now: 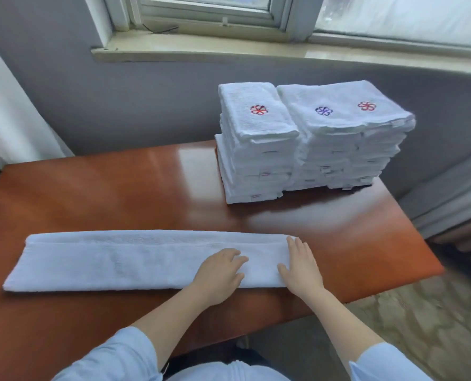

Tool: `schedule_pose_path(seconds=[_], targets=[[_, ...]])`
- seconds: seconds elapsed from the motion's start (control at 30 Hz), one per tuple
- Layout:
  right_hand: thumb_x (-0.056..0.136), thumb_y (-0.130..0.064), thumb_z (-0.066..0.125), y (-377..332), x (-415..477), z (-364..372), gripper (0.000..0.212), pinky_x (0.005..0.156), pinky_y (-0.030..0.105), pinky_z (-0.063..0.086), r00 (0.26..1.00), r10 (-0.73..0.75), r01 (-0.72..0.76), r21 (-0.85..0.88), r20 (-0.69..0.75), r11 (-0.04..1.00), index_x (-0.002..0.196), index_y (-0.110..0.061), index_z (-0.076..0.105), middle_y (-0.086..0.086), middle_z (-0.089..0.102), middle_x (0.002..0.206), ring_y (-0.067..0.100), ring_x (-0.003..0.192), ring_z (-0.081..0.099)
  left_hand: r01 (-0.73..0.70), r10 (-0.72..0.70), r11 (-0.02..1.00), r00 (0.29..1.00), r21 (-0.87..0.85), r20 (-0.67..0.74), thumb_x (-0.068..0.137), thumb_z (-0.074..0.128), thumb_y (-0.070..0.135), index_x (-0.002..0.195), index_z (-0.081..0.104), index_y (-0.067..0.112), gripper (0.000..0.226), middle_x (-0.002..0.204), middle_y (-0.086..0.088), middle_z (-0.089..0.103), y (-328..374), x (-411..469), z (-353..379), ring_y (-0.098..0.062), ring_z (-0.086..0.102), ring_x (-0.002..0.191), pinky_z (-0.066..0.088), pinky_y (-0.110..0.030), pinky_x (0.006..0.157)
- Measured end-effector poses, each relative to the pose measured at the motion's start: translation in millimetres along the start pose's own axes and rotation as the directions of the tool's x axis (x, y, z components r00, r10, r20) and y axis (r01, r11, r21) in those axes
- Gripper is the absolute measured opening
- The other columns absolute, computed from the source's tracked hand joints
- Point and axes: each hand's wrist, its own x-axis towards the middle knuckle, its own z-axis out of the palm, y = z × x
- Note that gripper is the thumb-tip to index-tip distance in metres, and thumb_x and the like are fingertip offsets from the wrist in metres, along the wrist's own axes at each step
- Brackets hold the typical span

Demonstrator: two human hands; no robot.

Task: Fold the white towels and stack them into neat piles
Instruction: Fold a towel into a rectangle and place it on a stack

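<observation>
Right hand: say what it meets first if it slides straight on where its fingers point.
Off the long towel, the right hand crosses bare table, then probably hits the nearer towel stack; depth unclear.

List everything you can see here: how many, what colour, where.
Long towel: one, white, folded into a strip, near side of the table.
Towel piles: at least two, white, side by side, far right of the table.
Emblems: three, two red and one blue, on the top towels.
Table: one, glossy reddish-brown, under everything.
Window sill: one, pale, behind the table.
Sleeves: two, light blue, bottom edge.
Left hand: flat on the towel's right part.
Right hand: flat on the towel's right end.
</observation>
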Motion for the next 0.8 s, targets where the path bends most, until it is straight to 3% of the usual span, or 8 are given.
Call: schedule_pose_path(seconds=[0.2, 0.4, 0.5, 0.57, 0.67, 0.73, 0.8], targets=[[0.094, -0.017, 0.049, 20, 30, -16, 0.073, 0.116, 0.037, 0.025, 0.982, -0.130, 0.139, -0.063, 0.137, 0.988, 0.157, -0.020, 0.011, 0.004, 0.012, 0.164, 0.023, 0.150, 0.013, 0.092, -0.086, 0.994, 0.992, -0.064, 0.090, 0.101, 0.041, 0.029, 0.147, 0.040, 0.026, 0.046, 0.146, 0.002, 0.040, 38, 24, -2, -0.021, 0.040, 0.130, 0.042, -0.036, 0.097], [0.085, -0.012, 0.052, 20, 47, -23, 0.075, 0.093, 0.037, 0.044, 0.981, -0.107, 0.114, -0.033, 0.162, 0.993, 0.153, -0.024, 0.023, 0.003, 0.035, 0.144, 0.025, 0.132, 0.036, 0.170, -0.157, 0.978, 0.982, -0.123, 0.104, 0.099, 0.043, 0.029, 0.146, 0.041, 0.030, 0.047, 0.140, 0.003, 0.043, 50, 40, 5, -0.019, 0.040, 0.128, 0.045, -0.039, 0.096], [0.082, -0.014, 0.054, 22, 47, -23, 0.045, 0.071, 0.032, 0.046, 0.984, -0.020, -0.009, 0.159, 0.178, 0.987, 0.126, -0.023, 0.048, 0.001, 0.042, 0.122, 0.022, 0.099, 0.055, 0.189, -0.176, 0.973, 0.978, -0.128, 0.108, 0.099, 0.044, 0.031, 0.146, 0.039, 0.033, 0.048, 0.140, 0.004, 0.043, 51, 43, 6, -0.019, 0.040, 0.127, 0.046, -0.038, 0.094], [0.080, -0.015, 0.057, 23, 47, -24, 0.028, 0.058, 0.028, 0.041, 0.981, 0.028, -0.085, 0.296, 0.191, 0.951, 0.106, -0.021, 0.052, 0.000, 0.042, 0.108, 0.018, 0.074, 0.056, 0.181, -0.166, 0.973, 0.980, -0.146, 0.108, 0.099, 0.043, 0.033, 0.147, 0.037, 0.035, 0.049, 0.140, 0.004, 0.044, 52, 44, 6, -0.017, 0.042, 0.126, 0.046, -0.037, 0.093], [0.080, -0.016, 0.059, 23, 46, -27, 0.015, 0.054, 0.026, 0.038, 0.993, 0.026, -0.078, 0.471, 0.117, 0.879, 0.093, -0.018, 0.052, -0.002, 0.054, 0.091, 0.012, 0.065, 0.052, 0.183, -0.158, 0.950, 0.981, -0.253, 0.114, 0.100, 0.040, 0.042, 0.149, 0.031, 0.041, 0.050, 0.143, 0.008, 0.045, 53, 44, 5, -0.013, 0.044, 0.126, 0.044, -0.033, 0.095], [0.080, -0.015, 0.061, 16, 46, -32, 0.013, 0.055, 0.027, 0.043, 0.993, 0.003, -0.075, 0.632, 0.115, 0.771, 0.090, -0.016, 0.054, -0.003, 0.057, 0.078, 0.009, 0.058, 0.053, 0.228, -0.191, 0.855, 0.973, -0.466, 0.127, 0.096, 0.036, 0.056, 0.146, 0.029, 0.051, 0.051, 0.145, 0.017, 0.043, 56, 44, -1, -0.006, 0.047, 0.125, 0.041, -0.028, 0.096], [0.081, -0.015, 0.064, 2, 44, -40, 0.015, 0.051, 0.025, 0.049, 0.987, -0.051, -0.081, 0.756, 0.150, 0.649, 0.094, -0.014, 0.056, 0.001, 0.059, 0.076, 0.007, 0.051, 0.058, 0.253, -0.235, 0.664, 0.964, -0.704, 0.126, 0.094, 0.035, 0.063, 0.143, 0.032, 0.055, 0.050, 0.143, 0.021, 0.044, 62, 45, -9, -0.003, 0.048, 0.124, 0.041, -0.027, 0.100]])
